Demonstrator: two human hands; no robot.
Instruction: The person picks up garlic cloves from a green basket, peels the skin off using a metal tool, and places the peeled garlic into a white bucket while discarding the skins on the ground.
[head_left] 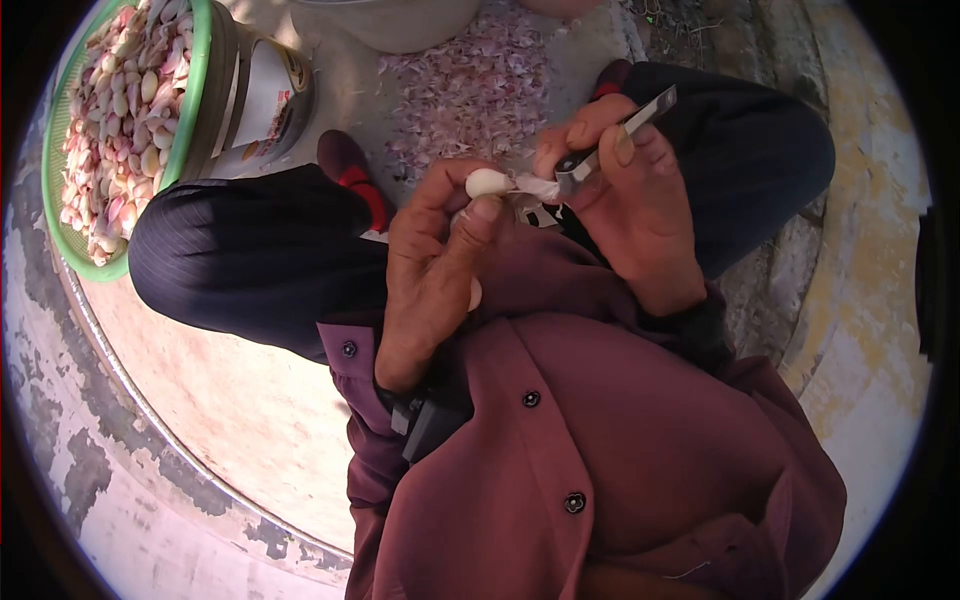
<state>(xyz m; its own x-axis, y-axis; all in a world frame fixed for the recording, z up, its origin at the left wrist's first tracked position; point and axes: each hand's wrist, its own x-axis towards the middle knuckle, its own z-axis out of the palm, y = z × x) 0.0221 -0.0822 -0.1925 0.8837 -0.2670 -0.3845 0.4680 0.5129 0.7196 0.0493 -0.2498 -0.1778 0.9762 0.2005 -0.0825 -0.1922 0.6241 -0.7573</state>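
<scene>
My left hand (432, 262) pinches a peeled white garlic clove (488, 183) between thumb and fingers. Another pale piece (475, 294), perhaps a second clove, shows at the edge of that palm. In my right hand (640, 205) is a small metal tool (645, 112) with a dark part, shaped like a nail clipper. Its lower end meets a whitish strip of garlic skin (537, 187) that stretches from the clove's tip. Both hands are close together above my lap, fingers closed.
On the left, a green basket (200, 90) full of unpeeled garlic cloves rests against a printed bucket (265, 100). Loose garlic skins (470, 85) cover the ground ahead, near a pale basin (400, 22). My bent knees flank the hands.
</scene>
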